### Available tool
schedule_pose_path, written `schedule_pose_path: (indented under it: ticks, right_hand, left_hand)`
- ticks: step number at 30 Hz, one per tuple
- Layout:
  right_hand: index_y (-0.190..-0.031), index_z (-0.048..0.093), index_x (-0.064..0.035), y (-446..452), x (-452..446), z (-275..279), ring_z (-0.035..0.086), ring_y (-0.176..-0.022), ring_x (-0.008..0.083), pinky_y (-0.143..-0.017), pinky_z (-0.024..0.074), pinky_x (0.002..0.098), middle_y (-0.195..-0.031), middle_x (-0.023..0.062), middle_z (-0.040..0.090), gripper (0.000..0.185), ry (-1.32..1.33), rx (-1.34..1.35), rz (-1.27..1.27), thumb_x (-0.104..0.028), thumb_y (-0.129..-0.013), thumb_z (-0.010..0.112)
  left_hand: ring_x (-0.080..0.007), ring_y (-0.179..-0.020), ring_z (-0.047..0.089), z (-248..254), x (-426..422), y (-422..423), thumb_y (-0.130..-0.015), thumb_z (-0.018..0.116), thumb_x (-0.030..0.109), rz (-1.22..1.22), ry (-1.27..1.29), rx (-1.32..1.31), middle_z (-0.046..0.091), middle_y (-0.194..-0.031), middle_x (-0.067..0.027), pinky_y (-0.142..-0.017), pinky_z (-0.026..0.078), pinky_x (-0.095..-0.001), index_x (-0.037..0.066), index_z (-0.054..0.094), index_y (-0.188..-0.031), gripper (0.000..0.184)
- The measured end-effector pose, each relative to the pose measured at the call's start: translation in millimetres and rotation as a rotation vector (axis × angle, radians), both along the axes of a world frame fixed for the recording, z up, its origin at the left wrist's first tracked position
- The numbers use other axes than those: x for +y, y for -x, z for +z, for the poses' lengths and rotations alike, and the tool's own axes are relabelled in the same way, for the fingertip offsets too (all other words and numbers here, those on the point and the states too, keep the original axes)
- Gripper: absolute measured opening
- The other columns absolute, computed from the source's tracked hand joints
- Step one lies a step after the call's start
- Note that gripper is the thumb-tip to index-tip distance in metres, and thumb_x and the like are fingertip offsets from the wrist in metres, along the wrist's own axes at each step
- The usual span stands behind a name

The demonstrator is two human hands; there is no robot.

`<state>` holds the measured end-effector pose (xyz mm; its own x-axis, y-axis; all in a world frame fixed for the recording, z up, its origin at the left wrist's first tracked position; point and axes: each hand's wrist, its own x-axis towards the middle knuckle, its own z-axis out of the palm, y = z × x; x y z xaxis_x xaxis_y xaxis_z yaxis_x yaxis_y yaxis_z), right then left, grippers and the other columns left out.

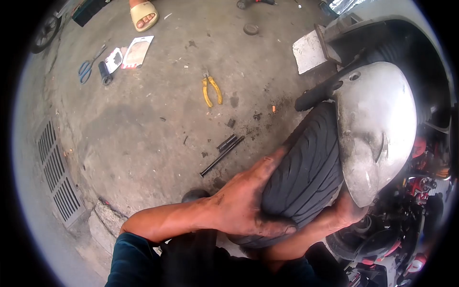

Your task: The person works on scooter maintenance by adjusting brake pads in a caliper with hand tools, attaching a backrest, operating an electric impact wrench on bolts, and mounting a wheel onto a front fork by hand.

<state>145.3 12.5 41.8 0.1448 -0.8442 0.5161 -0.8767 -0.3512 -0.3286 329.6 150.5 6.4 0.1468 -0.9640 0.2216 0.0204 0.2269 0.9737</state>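
Note:
A black grooved tire (306,165) stands under a scuffed silver fender (377,124). My left hand (244,201) is wrapped round the tire's near left side, thumb across the tread and fingers reaching along the sidewall. On the other side, my right hand (346,210) holds the tire below the fender's lower tip; its fingertips are hidden behind the tire and fender. Both hands are smudged dark. On the floor to the left of the tire lie a long dark axle rod (222,156) and a short dark tube (226,142).
Yellow-handled pliers (211,91), blue scissors (86,69), a black cylinder (105,73) and opened packaging (137,51) lie on the concrete floor. A person's sandaled foot (144,16) is at the top. A drain grate (58,172) lies left; motorcycle parts (382,239) crowd the lower right.

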Motion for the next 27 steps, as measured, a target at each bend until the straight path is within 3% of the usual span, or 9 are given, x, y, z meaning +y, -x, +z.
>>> schedule_pose_path:
  ticks: [5,8,10,11,13,14,16,22,27]
  right_hand:
    - [-0.123,0.053,0.0033,2.4,-13.5,2.1,0.055,-0.111,0.0268,-0.093,0.043,0.036,-0.12,0.0176,0.058,0.042,0.263,-0.024,0.107,-0.021,-0.089,0.057]
    - [-0.118,0.056,0.0029,1.8,-17.3,8.8,0.059,-0.105,0.0249,-0.089,0.0454,0.0335,-0.115,0.0166,0.061,0.043,0.317,-0.077,0.129,-0.021,-0.083,0.064]
    - [-0.114,0.059,0.0027,2.2,-20.4,13.0,0.061,-0.101,0.0236,-0.086,0.047,0.0319,-0.111,0.0159,0.064,0.043,0.348,-0.115,0.135,-0.021,-0.08,0.068]
    - [-0.113,0.06,0.0025,3.8,-21.0,14.0,0.063,-0.098,0.0229,-0.084,0.0478,0.0311,-0.109,0.0156,0.065,0.043,0.374,-0.137,0.132,-0.021,-0.078,0.07]
    - [-0.109,0.062,0.0022,3.1,-19.6,11.2,0.065,-0.094,0.0217,-0.081,0.0494,0.0295,-0.105,0.0149,0.067,0.043,0.432,-0.169,0.129,-0.022,-0.075,0.074]
    - [-0.107,0.064,0.0021,2.8,-17.0,9.1,0.066,-0.092,0.021,-0.08,0.0502,0.0287,-0.103,0.0145,0.068,0.044,0.452,-0.195,0.137,-0.022,-0.073,0.077]
    - [-0.108,0.062,0.0042,5.2,-15.1,-0.5,0.066,-0.092,0.0214,-0.08,0.0498,0.029,-0.103,0.016,0.068,0.049,0.465,-0.264,0.175,-0.02,-0.069,0.08]
    - [-0.112,0.059,0.0091,7.5,-11.0,6.4,0.065,-0.094,0.022,-0.082,0.0486,0.0299,-0.104,0.019,0.067,0.06,0.313,-0.542,0.191,-0.012,-0.062,0.084]
    - [-0.116,0.055,0.0105,0.9,-17.6,22.6,0.064,-0.097,0.0222,-0.084,0.0485,0.0297,-0.106,0.0191,0.066,0.064,0.318,-0.487,0.247,-0.014,-0.064,0.083]
  left_hand:
    - [-0.036,-0.131,0.037,24.2,-40.5,2.5,-0.066,0.084,0.035,-0.02,-0.179,-0.011,0.031,-0.143,-0.0276,-0.108,0.032,-0.0404,-0.009,0.016,-0.143,0.112]
    - [-0.0419,-0.135,0.027,35.3,-68.3,0.9,-0.066,0.08,0.049,-0.072,-0.275,0.022,0.022,-0.142,-0.039,-0.112,0.025,-0.0424,-0.02,0.012,-0.137,0.12]
    - [-0.0406,-0.138,0.021,-0.3,-50.4,-4.0,-0.062,0.082,0.051,-0.148,-0.084,0.123,0.019,-0.146,-0.0343,-0.114,0.021,-0.0439,-0.01,0.012,-0.143,0.123]
    - [-0.0394,-0.139,0.019,-15.4,-32.1,-6.6,-0.06,0.085,0.048,-0.215,0.042,0.031,0.017,-0.147,-0.0322,-0.114,0.021,-0.0439,-0.006,0.011,-0.145,0.125]
    - [-0.036,-0.139,0.021,-44.4,11.7,19.3,-0.056,0.09,0.037,-0.136,0.174,-0.109,0.017,-0.149,-0.0282,-0.113,0.022,-0.0425,0.0,0.008,-0.147,0.128]
    - [-0.0342,-0.138,0.025,-53.8,29.7,24.8,-0.054,0.092,0.03,-0.172,-0.027,0.025,0.021,-0.148,-0.0275,-0.112,0.024,-0.0406,-0.003,0.007,-0.147,0.13]
    - [-0.0341,-0.135,0.03,-41.5,32.7,33.5,-0.055,0.091,0.03,-0.15,-0.155,0.21,0.028,-0.145,-0.0265,-0.111,0.026,-0.0399,-0.006,0.01,-0.145,0.126]
    - [-0.033,-0.13,0.039,4.1,6.2,40.7,-0.053,0.091,0.03,-0.097,-0.149,0.063,0.038,-0.138,-0.0254,-0.109,0.03,-0.0395,-0.011,0.019,-0.141,0.121]
    - [-0.0344,-0.127,0.042,41.4,-30.0,25.4,-0.056,0.09,0.032,-0.012,-0.244,-0.059,0.041,-0.136,-0.0281,-0.107,0.033,-0.0399,-0.014,0.022,-0.139,0.117]
